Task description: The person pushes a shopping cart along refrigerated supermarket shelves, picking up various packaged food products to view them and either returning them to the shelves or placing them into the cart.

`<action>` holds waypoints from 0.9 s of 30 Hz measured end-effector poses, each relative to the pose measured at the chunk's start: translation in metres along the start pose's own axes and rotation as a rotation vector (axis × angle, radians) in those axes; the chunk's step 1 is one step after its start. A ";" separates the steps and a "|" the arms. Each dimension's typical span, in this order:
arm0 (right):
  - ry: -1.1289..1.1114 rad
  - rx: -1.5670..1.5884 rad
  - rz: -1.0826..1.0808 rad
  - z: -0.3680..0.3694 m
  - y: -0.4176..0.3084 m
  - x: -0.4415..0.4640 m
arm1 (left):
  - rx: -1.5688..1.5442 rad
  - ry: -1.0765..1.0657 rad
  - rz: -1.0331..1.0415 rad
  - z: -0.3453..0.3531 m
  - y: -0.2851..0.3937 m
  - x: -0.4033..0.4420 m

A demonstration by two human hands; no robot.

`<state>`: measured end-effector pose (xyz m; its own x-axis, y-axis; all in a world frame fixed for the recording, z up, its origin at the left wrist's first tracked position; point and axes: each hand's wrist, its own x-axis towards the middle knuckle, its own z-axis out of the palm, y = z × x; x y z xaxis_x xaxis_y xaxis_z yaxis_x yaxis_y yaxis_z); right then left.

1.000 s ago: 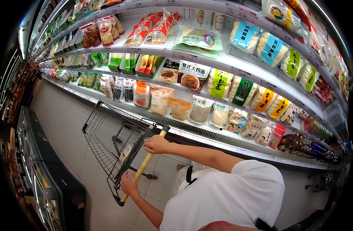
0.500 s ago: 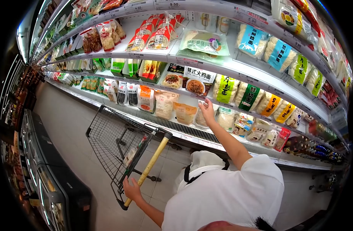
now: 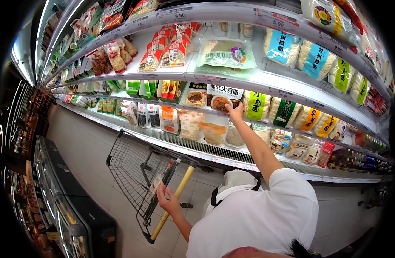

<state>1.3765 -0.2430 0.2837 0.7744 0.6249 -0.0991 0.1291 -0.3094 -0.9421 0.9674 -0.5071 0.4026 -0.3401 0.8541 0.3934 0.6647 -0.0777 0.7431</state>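
Note:
My right hand (image 3: 236, 112) reaches to the middle shelf, its fingers closed on the lower right corner of a black-and-white noodle packet (image 3: 222, 102) with a bowl pictured on it. The packet stands upright on the shelf, beside a packet with a green label (image 3: 256, 105). Lower down, my left hand (image 3: 168, 201) is open with fingers apart, close to the yellow handle (image 3: 174, 202) of a wire shopping cart (image 3: 133, 165). Nothing is held in it. A small package (image 3: 155, 184) shows in the cart near the handle.
Shelves (image 3: 163, 74) of packaged food curve across the view. A flat green-and-clear pack (image 3: 226, 55) lies above the right hand, with blue-label noodles (image 3: 316, 60) to its right. A dark freezer case (image 3: 83, 206) stands at the left, beyond the tiled floor.
My right hand has left the cart handle, moved up to the shelf and closed on the packet's corner. My left hand has shifted up and right along with the cart in view.

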 end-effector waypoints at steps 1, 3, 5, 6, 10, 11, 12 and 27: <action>0.000 -0.039 0.030 0.002 0.002 0.003 | 0.001 0.001 0.002 0.007 0.004 0.001; 0.107 -0.085 -0.025 0.009 0.006 0.005 | -0.033 -0.089 0.059 0.020 0.013 0.002; 0.092 -0.104 -0.032 0.009 0.011 0.013 | -0.065 -0.102 0.066 0.030 0.019 0.001; 0.091 -0.105 -0.034 0.010 0.014 0.017 | -0.076 -0.140 0.093 0.035 0.018 0.000; 0.017 -0.140 -0.130 0.001 0.009 0.019 | -0.101 -0.243 0.113 0.045 0.028 0.001; 0.052 -0.206 -0.213 0.000 0.007 0.020 | -0.101 -0.243 0.112 0.048 0.032 0.001; 0.053 -0.206 -0.218 -0.002 0.003 0.020 | -0.117 -0.254 0.117 0.050 0.034 0.002; -0.211 0.341 -0.396 -0.089 -0.023 -0.063 | -0.509 -0.534 -0.146 0.098 0.082 -0.008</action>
<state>1.3799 -0.3394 0.3400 0.5627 0.7865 0.2543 0.1501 0.2053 -0.9671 1.0901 -0.4701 0.4077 0.0540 0.9972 0.0516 0.2040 -0.0616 0.9770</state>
